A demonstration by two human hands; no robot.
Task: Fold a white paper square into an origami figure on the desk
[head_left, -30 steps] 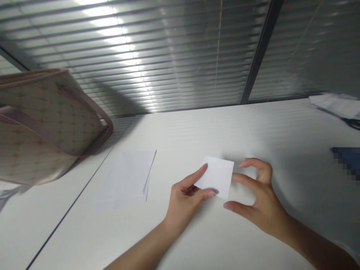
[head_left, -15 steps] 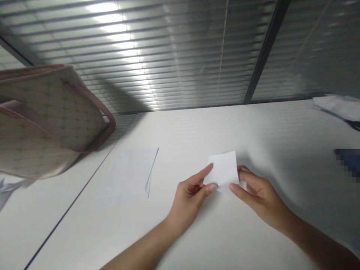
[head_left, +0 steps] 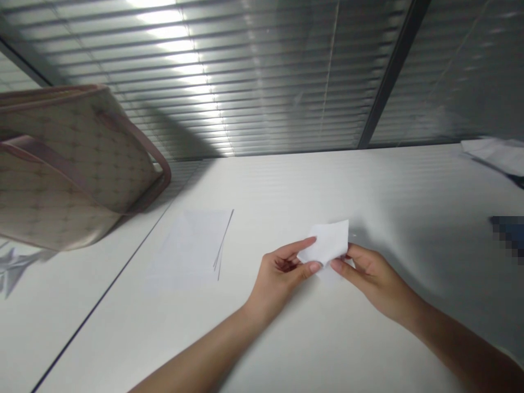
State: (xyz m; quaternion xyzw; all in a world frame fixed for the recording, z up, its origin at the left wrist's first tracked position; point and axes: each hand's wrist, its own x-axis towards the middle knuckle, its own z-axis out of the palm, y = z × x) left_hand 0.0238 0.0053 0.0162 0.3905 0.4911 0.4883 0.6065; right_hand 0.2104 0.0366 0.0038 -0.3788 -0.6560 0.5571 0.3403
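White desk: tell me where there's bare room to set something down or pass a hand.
Bare white desk shows between the white paper stack and the left hand, and beyond the right hand toward the far white papers. Crowded: around the folded white paper both hands pinch, and beside the beige patterned handbag.

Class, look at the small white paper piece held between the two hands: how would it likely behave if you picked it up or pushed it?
The white paper piece is probably very light and floppy, since it seems to bow between the left hand and right hand. Pushed, it would likely slide easily, like the thin sheets lying on the smooth-looking white table.
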